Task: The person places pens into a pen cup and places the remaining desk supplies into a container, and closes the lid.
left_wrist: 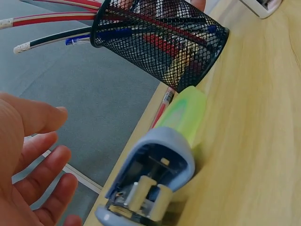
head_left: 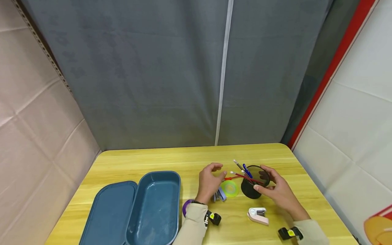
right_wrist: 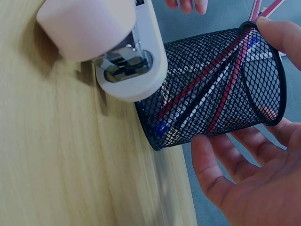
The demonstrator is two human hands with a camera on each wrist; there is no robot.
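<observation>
My right hand (head_left: 280, 190) holds a black mesh pen cup (right_wrist: 207, 84), its thumb at the rim and its fingers around the side. Red-striped pencils (left_wrist: 56, 20), a dark pencil (left_wrist: 51, 38) and a blue pen (head_left: 247, 171) lean inside the cup. To the cup's left is my left hand (head_left: 209, 180), fingers loosely bent with nothing between them. Near its thumb lies a red pen (head_left: 230, 178), partly hidden. Below that hand are a green tape roll (head_left: 229, 188) and a blue-grey stapler (left_wrist: 164, 146).
A pink and white stapler (head_left: 258, 215) lies in front of the cup. A purple tape roll (head_left: 185, 207) sits partly under the left forearm. On the left are a blue bin (head_left: 153, 207) and its lid (head_left: 110, 211). A grey curtain (head_left: 153, 75) hangs behind the table (head_left: 128, 160).
</observation>
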